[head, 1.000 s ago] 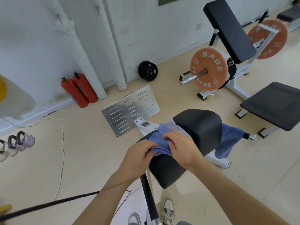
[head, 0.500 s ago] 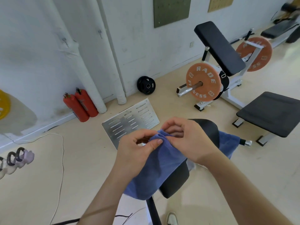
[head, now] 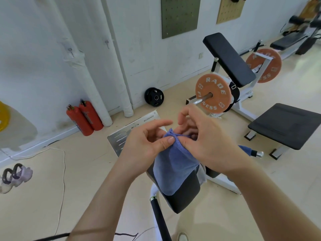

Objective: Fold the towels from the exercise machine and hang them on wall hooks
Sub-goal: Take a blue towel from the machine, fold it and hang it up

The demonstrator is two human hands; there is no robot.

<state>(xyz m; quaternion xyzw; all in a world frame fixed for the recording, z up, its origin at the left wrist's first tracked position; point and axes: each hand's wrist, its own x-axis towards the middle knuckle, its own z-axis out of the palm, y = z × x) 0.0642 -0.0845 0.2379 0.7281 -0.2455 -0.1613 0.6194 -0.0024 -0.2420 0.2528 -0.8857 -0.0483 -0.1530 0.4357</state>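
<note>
Right hand (head: 203,141) hides much of the blue towel's (head: 173,167) top edge.

1. The beige floor (head: 225,214) carries two red fire extinguishers (head: 86,117) against the wall.
2. A black weight plate (head: 154,96) leans there too.
3. A slotted metal plate (head: 121,138), a white cable (head: 63,171) and pale shoes (head: 16,176) lie on it.

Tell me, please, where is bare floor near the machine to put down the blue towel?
Bare floor lies left of the black pad, between the white cable and slotted metal plate. Crowded on the right: bench seat, orange weight plate. Both hands pinch the blue towel.
</note>
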